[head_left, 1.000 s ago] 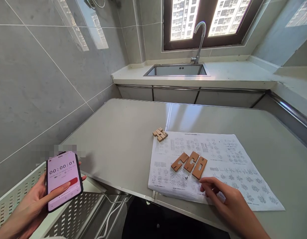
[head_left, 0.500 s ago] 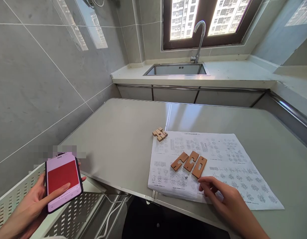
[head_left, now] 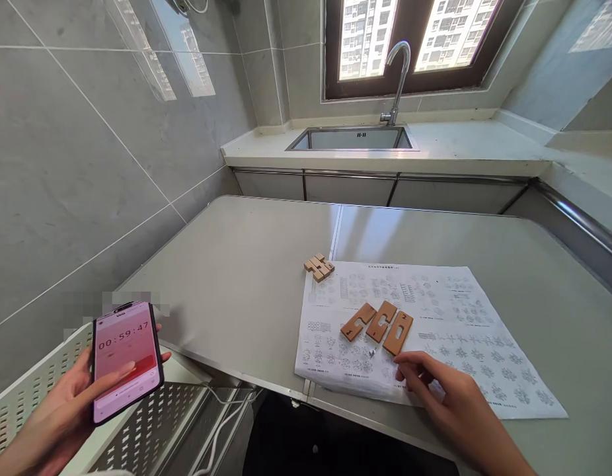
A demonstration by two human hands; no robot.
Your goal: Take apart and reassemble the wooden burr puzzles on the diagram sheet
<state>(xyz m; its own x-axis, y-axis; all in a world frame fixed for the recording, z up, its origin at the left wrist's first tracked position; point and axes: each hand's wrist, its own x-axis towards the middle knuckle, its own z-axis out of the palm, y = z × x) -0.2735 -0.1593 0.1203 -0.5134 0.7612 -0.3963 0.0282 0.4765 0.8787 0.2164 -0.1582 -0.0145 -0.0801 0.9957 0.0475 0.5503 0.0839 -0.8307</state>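
Observation:
My left hand (head_left: 71, 396) grips a smartphone (head_left: 127, 363), its thumb over the screen, which reads 00:59:47 above a red area. Thumb and index fingertips of my right hand (head_left: 439, 387) are drawn together at the lower end of a wooden puzzle piece (head_left: 398, 334) marked 2. I see nothing between those fingertips, and whether they touch the piece is hard to tell. Two more notched wooden pieces lie beside it, a middle one (head_left: 381, 322) and a left one (head_left: 358, 322). All three rest on a printed sheet (head_left: 435, 317) of small line drawings.
An interlocked wooden block set (head_left: 319, 267) sits at the sheet's upper left corner. The folding table (head_left: 227, 284) has a seam down its middle. Perforated white shelving (head_left: 147, 416) and a white cable (head_left: 221, 430) are below left. A sink (head_left: 353, 137) and faucet (head_left: 398, 79) stand beyond.
The phone screen has changed from a large red block to a display with timer digits, the red fading. The phone has shifted slightly. My right hand and the wooden pieces look nearly unmoved.

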